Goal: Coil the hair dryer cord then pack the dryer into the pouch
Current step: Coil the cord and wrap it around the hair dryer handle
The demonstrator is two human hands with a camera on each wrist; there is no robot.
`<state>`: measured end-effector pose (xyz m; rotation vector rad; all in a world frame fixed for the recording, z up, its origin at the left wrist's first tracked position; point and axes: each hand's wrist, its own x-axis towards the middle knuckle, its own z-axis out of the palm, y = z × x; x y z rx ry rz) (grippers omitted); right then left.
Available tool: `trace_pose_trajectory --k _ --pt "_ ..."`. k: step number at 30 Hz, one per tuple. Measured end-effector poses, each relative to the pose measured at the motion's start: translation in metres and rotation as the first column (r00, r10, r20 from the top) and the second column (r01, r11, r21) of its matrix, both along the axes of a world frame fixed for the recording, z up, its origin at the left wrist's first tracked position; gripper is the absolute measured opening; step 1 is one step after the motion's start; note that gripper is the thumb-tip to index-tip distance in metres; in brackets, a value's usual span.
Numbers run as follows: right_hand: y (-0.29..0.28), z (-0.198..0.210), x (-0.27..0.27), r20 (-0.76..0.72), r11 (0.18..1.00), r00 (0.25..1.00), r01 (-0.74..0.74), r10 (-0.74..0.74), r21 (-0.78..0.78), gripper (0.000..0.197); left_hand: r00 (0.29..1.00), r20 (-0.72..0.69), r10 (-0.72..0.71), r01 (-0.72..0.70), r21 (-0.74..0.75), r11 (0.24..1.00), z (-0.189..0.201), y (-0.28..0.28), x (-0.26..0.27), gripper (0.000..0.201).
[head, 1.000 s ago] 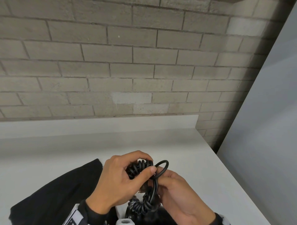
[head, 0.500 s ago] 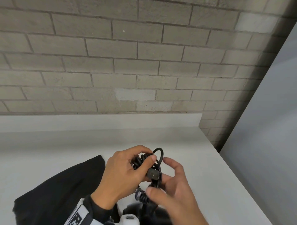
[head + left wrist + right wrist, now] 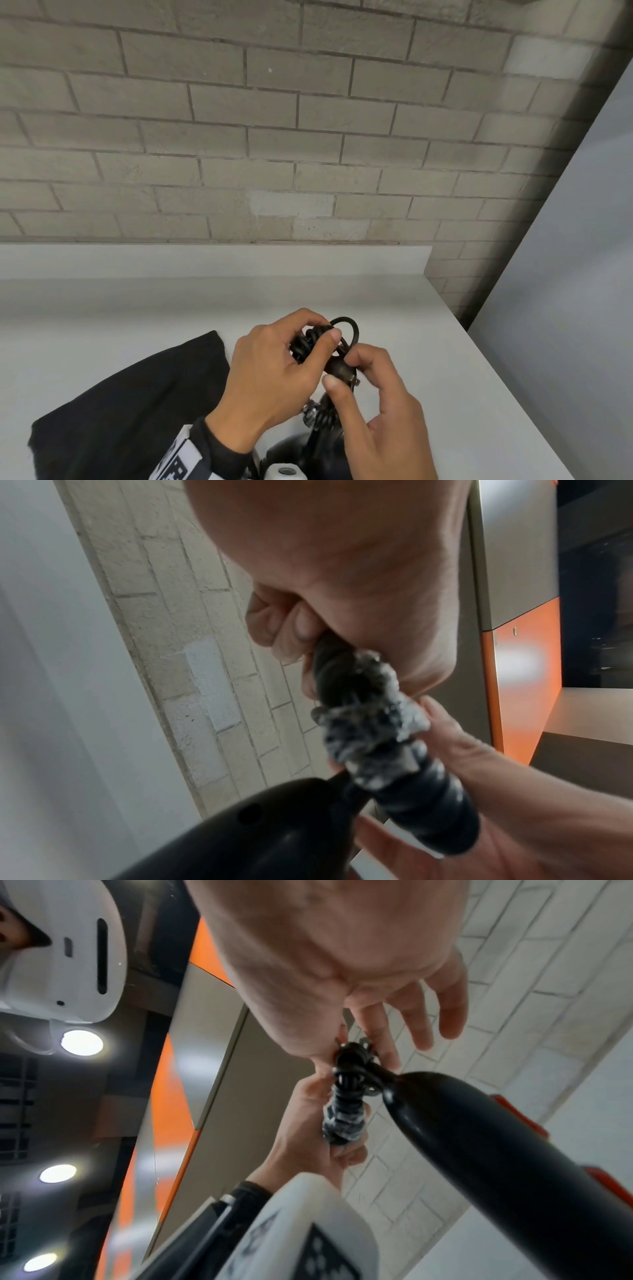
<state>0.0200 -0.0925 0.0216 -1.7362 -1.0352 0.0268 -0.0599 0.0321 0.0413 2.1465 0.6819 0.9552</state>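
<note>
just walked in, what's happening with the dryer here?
A person is bundling the hair dryer's cord above a white counter. The left hand grips the coiled bunch; the right hand pinches the plug against it. The dryer hangs below the hands, not yet packed. The black pouch lies flat on the counter to the left.
</note>
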Motion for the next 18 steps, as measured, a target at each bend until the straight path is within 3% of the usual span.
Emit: trace_pose_trajectory --k 4,12,15,18 --pt "-0.003 0.005 0.013 0.242 0.998 0.968 0.06 -0.062 0.016 0.016 1.0 -0.001 0.014 -0.014 0.013 1.0 -0.001 -0.001 0.0 0.024" --pt "-0.025 0.013 0.017 0.469 0.992 0.875 -0.116 0.121 -0.038 0.012 0.997 -0.064 0.038 -0.04 -0.017 0.999 -0.003 0.0 -0.002 0.043" --pt "-0.037 0.017 0.02 0.438 0.992 0.893 -0.125 0.104 0.018 0.011 0.998 -0.054 0.044 -0.047 -0.056 0.997 -0.005 0.002 -0.004 0.044" --pt "-0.044 0.019 0.026 0.184 0.977 0.982 -0.087 0.05 0.196 0.018 0.999 -0.038 0.023 -0.025 -0.056 0.998 -0.007 0.002 -0.005 0.045"
